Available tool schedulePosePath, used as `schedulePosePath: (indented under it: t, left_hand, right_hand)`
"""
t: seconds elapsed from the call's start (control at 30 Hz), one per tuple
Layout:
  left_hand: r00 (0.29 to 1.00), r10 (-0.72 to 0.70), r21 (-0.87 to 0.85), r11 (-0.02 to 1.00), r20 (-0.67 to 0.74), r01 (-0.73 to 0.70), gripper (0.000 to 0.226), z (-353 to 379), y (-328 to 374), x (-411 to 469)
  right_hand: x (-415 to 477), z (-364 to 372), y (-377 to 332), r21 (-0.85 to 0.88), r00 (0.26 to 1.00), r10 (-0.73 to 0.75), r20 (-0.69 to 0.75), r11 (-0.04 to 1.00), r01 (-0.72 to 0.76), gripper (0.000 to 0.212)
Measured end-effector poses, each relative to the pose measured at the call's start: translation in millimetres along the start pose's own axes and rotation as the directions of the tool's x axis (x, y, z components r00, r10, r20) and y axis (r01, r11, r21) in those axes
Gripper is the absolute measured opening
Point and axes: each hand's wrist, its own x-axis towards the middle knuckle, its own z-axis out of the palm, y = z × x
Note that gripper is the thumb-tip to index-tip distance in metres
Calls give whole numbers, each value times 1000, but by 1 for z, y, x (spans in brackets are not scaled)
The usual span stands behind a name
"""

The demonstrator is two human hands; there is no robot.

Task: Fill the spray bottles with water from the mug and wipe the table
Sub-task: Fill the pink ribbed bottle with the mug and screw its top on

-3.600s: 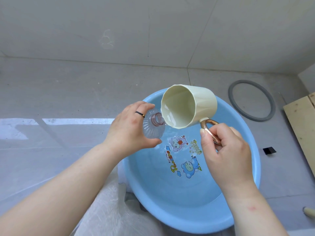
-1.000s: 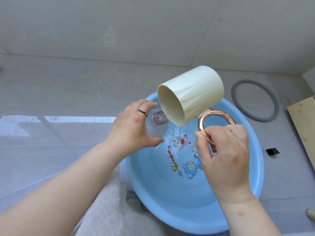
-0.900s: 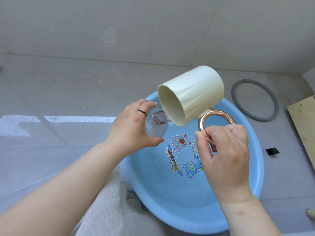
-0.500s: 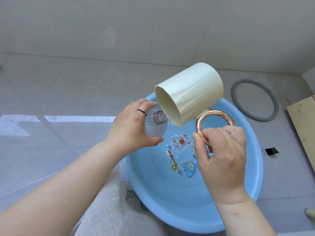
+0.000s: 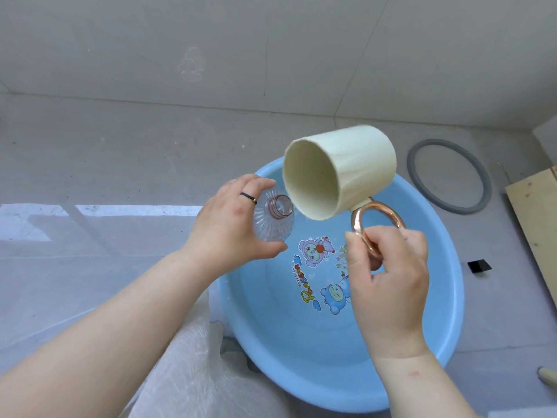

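Pour step. Left hand (image 5: pixel 229 224) grips bottle (image 5: pixel 271 227) over basin (image 5: pixel 271 327), neck (image 5: pixel 279 207) open. Right hand (image 5: pixel 388 276) pinches handle (image 5: pixel 376 224) of mug (image 5: pixel 337 171), which is tipped with its lip just beside neck. No stream visible. Advise: centre lip over neck, tilt slowly, hold bottle steady.

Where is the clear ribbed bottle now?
Head view, left of centre: the clear ribbed bottle is held in the left hand over the blue plastic basin's rim, beside the tilted cream mug.

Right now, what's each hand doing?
Left hand: holding the clear ribbed bottle.
Right hand: holding the cream mug by its copper handle.
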Motion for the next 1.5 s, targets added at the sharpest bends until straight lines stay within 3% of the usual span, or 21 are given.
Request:
schedulePosePath:
  t: [0.1,0.17,0.27,0.33,0.47,0.53,0.6,0.63,0.8,0.87,0.93,1.0,1.07,1.13,1.27,1.5]
  left_hand:
    - [1000,-2,-12,1000,-6,2,85,0,0,-1]
    - [1000,-6,-13,1000,0,6,85,0,0,-1]
    - [1000,-8,-16,1000,-1,8,86,0,0,-1]
    - [1000,-9,-19,1000,-3,9,85,0,0,-1]
    - [1000,-7,-13,1000,1,7,85,0,-1,-1]
    - [1000,-7,-19,1000,2,7,85,0,-1,-1]
    - [1000,-5,-24,1000,1,5,85,-1,-1,-1]
    - [1000,-4,-24,1000,1,4,85,-1,-1,-1]
    - [1000,5,-15,1000,14,-5,86,-1,-2,-2]
    - [1000,10,-13,1000,15,-10,86,0,-2,-2]
    - [1000,15,-17,1000,19,-15,86,0,-2,-2]
    - [1000,18,-19,1000,26,-18,86,0,-2,-2]
    - [999,18,-17,1000,31,-18,86,0,-2,-2]
    - [999,19,-19,1000,34,-18,86,0,-3,-3]
    - [999,11,-30,999,31,-10,86,-1,-4,-2]
    - [1000,0,-38,999,10,0,85,-1,-3,-2]
  right_hand:
    - [-3,-1,12,17,956,292,25,956,-293,21]
    - [-11,-2,32,-144,897,419,139,905,-400,22]
    - [-28,-9,57,-399,893,372,253,881,-254,15]
    - [-38,-10,65,-521,881,347,321,842,-141,24]
    - [-48,-4,77,-605,801,414,431,792,-84,37]
    - [-49,-3,74,-603,779,406,478,797,-45,31]
    - [-46,0,70,-639,694,517,502,762,-106,8]
    - [-46,1,68,-682,626,574,528,726,-90,13]
    - [-51,6,69,-715,479,661,577,692,-94,24]
    - [-52,11,71,-730,402,709,579,671,-132,20]
    - [-52,13,73,-734,329,750,574,649,-199,29]
    - [-52,13,73,-725,294,769,568,636,-265,33]
    - [-52,13,75,-695,292,776,559,631,-345,36]
    - [-52,10,76,-581,318,772,550,628,-519,40]
    - [-45,5,67,-329,322,803,502,521,-788,38]
    - [-18,2,40,-85,450,753,480,550,-831,41]
